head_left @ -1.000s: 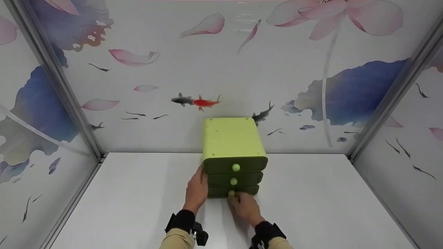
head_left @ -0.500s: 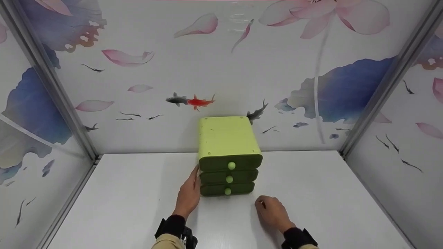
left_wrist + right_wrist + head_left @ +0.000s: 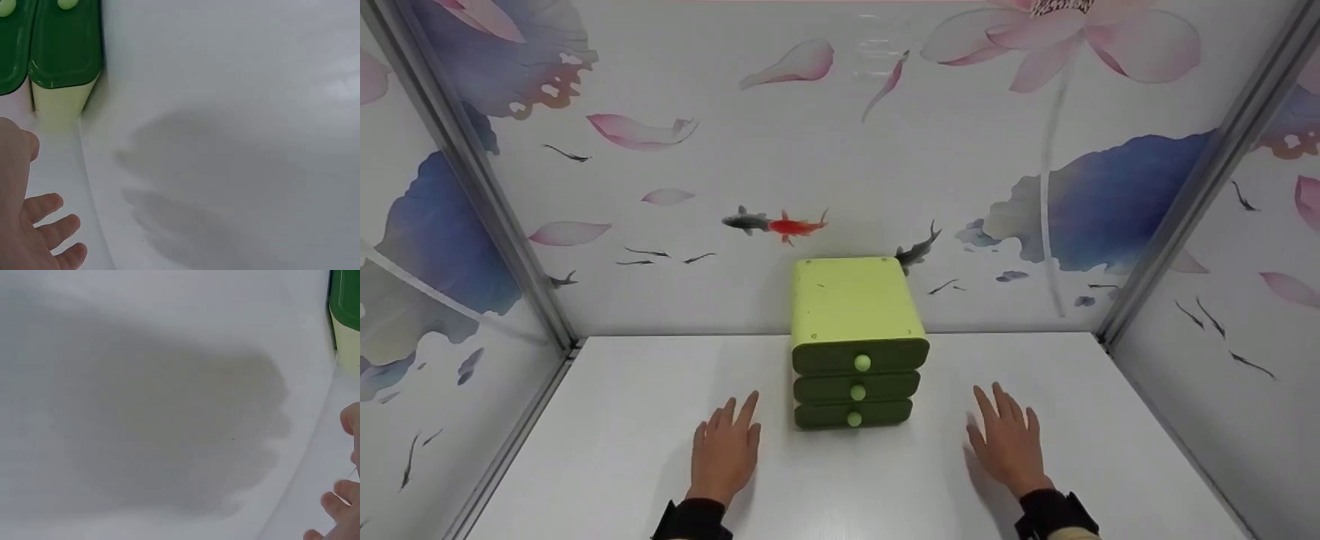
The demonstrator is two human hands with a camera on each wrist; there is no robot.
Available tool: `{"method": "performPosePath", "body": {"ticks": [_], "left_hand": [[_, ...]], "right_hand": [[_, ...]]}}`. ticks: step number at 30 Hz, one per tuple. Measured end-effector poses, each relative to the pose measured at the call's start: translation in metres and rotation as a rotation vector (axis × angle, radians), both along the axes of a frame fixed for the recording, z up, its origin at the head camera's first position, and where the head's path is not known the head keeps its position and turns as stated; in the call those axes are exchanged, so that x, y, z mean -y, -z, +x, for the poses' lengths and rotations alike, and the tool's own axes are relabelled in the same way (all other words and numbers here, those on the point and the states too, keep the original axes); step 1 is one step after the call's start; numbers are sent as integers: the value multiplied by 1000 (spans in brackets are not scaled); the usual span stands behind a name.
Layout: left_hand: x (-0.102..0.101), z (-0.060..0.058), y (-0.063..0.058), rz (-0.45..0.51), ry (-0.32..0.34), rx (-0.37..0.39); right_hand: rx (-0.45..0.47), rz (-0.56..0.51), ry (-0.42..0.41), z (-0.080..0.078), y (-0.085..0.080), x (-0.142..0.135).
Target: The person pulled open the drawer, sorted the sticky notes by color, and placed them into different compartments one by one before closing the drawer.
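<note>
A small chest of drawers (image 3: 855, 300), lime green on top with three dark green drawer fronts and round light green knobs, stands at the back middle of the table. All three drawers look pushed in. To its left and apart from it, my left hand (image 3: 724, 454) is held with fingers spread and nothing in it. On the other side my right hand (image 3: 1009, 442) is likewise spread and holds nothing. A corner of the drawer chest (image 3: 67, 50) shows in the left wrist view near the left fingers (image 3: 59, 230). The right wrist view catches only its edge (image 3: 346, 304).
The white table (image 3: 840, 487) runs back to a white panel (image 3: 870, 165) printed with petals, fish and lotus leaves. Similar side panels stand left and right, joined by grey metal posts (image 3: 487, 195). Shadows of the hands fall on the tabletop.
My right hand has let go of the bottom knob, moved right and spread its fingers. My left hand has come off the chest's left side and moved left. The chest stays put.
</note>
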State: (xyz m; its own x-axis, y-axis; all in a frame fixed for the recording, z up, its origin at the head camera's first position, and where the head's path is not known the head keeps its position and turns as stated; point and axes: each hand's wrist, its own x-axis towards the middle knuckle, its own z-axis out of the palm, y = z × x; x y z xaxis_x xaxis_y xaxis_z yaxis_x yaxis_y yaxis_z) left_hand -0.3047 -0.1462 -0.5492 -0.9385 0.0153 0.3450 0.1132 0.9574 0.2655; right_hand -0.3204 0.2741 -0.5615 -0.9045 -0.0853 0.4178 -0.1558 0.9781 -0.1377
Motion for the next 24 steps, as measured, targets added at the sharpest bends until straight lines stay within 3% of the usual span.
{"method": "performPosePath", "body": {"ticks": [5, 11, 18, 24], "left_hand": [[17, 6, 5, -132, -54, 17], [26, 13, 12, -188, -88, 40], [26, 15, 15, -162, -94, 91], [27, 15, 18, -158, -103, 75]], "right_hand": [[110, 42, 34, 1, -1, -9], [259, 16, 43, 4, 2, -12], [279, 21, 52, 7, 6, -12], [304, 37, 62, 9, 7, -12]]}}
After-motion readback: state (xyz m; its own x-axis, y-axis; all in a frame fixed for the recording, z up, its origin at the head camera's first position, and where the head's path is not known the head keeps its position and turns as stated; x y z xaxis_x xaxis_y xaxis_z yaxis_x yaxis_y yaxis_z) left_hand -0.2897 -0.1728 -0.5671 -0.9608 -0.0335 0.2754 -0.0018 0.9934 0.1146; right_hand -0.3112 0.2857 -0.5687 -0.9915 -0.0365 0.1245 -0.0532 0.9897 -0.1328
